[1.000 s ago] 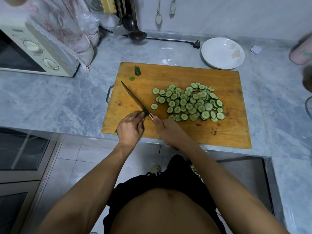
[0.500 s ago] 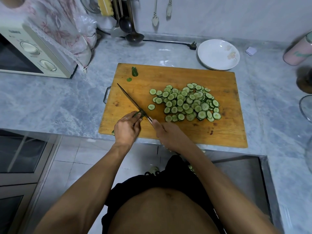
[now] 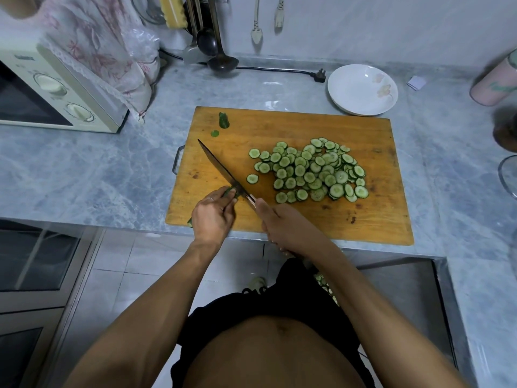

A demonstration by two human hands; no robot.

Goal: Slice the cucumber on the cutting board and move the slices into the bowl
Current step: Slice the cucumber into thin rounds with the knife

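A rectangular wooden cutting board (image 3: 293, 225), scuffed and amber, is laid on the veined grey marble bench (image 3: 98, 175). Thin round slices (image 3: 310, 170), pale inside with dark rims, are heaped at its centre. The short dark-green cucumber (image 3: 230, 193) stub at the board's 8 o'clock is pinched by the left hand (image 3: 212, 217), fingers curled. The knife (image 3: 223, 170) is gripped by the right hand (image 3: 282, 222), blade across the stub. A glossy white bowl (image 3: 362, 89) is set at 1 o'clock.

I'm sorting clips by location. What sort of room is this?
Most likely a home kitchen: a microwave sits on the marble counter, ladles hang on the wall, and a cutting board holds cucumber slices.
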